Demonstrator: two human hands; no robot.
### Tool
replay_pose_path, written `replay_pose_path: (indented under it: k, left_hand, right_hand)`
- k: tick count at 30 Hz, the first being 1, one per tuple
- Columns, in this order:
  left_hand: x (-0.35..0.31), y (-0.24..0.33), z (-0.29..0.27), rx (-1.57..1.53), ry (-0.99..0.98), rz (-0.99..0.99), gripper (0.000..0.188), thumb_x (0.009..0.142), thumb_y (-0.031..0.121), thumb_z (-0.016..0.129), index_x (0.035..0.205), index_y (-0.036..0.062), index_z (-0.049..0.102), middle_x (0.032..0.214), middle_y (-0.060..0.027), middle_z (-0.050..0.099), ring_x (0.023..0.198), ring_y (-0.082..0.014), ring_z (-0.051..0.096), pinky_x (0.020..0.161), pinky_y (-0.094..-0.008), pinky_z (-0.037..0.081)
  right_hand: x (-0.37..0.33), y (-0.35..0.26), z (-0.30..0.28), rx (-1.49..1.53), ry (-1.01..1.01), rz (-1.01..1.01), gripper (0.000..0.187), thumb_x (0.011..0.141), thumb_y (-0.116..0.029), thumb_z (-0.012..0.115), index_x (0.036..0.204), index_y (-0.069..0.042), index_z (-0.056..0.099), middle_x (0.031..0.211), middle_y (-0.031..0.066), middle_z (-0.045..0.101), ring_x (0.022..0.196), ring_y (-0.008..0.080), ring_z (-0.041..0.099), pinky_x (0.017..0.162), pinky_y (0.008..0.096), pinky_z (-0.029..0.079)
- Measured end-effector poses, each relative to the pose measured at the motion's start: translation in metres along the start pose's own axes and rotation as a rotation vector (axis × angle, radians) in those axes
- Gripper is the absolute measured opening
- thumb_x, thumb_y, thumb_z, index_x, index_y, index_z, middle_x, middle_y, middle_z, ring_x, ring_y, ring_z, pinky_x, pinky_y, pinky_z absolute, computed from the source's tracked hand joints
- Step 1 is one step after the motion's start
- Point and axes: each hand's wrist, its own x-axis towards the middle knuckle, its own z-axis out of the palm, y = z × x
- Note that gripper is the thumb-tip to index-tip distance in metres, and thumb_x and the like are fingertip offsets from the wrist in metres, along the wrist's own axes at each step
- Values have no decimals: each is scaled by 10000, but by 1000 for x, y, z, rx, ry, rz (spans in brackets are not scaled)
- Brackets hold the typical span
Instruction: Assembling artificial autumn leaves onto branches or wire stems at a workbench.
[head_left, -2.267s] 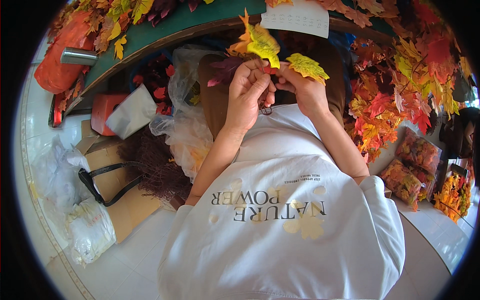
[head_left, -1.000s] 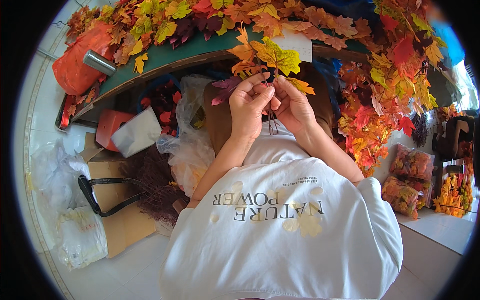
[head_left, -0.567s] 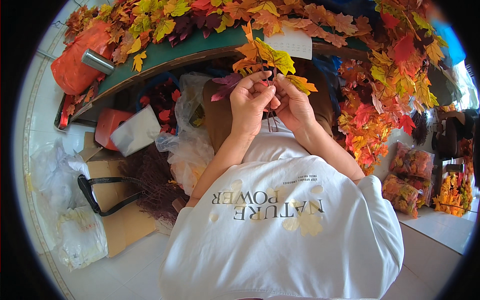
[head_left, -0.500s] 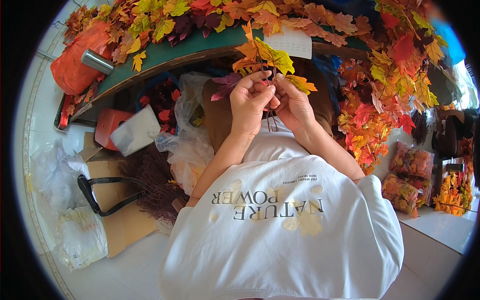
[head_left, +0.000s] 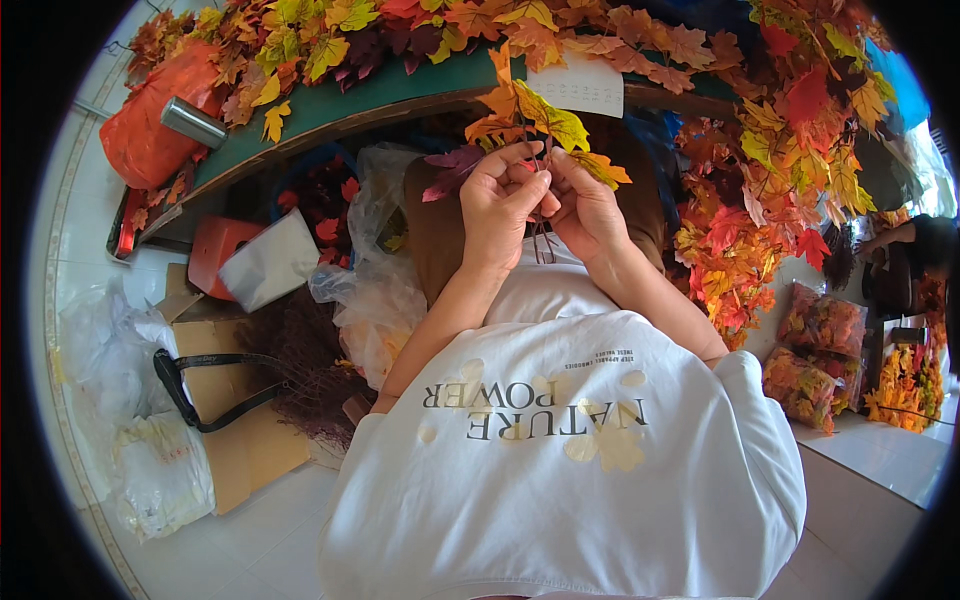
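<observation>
My left hand (head_left: 503,208) and my right hand (head_left: 592,207) meet above my lap, both closed on the thin brown stems of an artificial maple leaf spray (head_left: 553,118). Its orange and yellow-green leaves fan out beyond my fingertips, and a purple leaf (head_left: 453,172) sticks out on the left. Below my fingers the bare stem ends hang down. A bit of red shows between my left fingers; what it is I cannot make out.
A green table (head_left: 330,112) heaped with artificial autumn leaves (head_left: 640,40) curves across the far side. More leaves (head_left: 735,260) hang down at the right. To the left are an orange bag (head_left: 160,135), a metal cylinder (head_left: 194,122), clear plastic bags (head_left: 375,310) and a cardboard box (head_left: 250,450).
My hands and the leaf spray have hardly moved. At the far right edge, another person's arm has shifted.
</observation>
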Motion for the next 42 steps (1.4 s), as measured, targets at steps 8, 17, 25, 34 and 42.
replay_pose_path:
  k: [8, 17, 25, 34, 42]
  left_hand:
    - [-1, 1, 1, 18, 2, 0, 264, 814, -36, 589, 1077, -39, 558, 701, -31, 569, 560, -112, 555, 508, -227, 445]
    - [1, -1, -1, 38, 3, -9, 273, 808, -49, 586, 1080, -44, 560, 699, -31, 570, 562, -107, 555, 514, -224, 444]
    - [3, 0, -4, 27, 7, 14, 270, 814, -33, 596, 1083, -29, 568, 712, -28, 577, 565, -95, 555, 525, -206, 461]
    - [5, -1, -6, -14, -24, 44, 272, 834, -20, 604, 1104, 2, 584, 738, -11, 587, 569, -68, 552, 521, -183, 460]
    - [6, -4, -9, 27, -22, 82, 273, 829, -33, 601, 1100, -3, 592, 758, -10, 593, 568, -61, 545, 522, -175, 467]
  right_hand:
    - [-2, 0, 0, 12, 51, 10, 187, 910, -207, 551, 928, -22, 573, 726, 59, 601, 511, 110, 522, 475, 235, 442]
    - [-2, -1, -1, 11, 22, 11, 208, 901, -216, 565, 949, -15, 579, 758, 87, 629, 522, 110, 533, 489, 234, 448]
    - [-4, 1, 5, -92, -39, -151, 136, 895, -131, 575, 962, -12, 581, 745, 50, 611, 541, 106, 561, 469, 228, 458]
    - [0, 1, -2, -172, -98, -191, 129, 886, -111, 588, 912, 15, 599, 740, 63, 613, 567, 132, 584, 510, 250, 488]
    - [-2, 0, 0, -238, -76, -202, 136, 862, -81, 616, 937, 29, 589, 736, 62, 600, 569, 145, 581, 521, 255, 485]
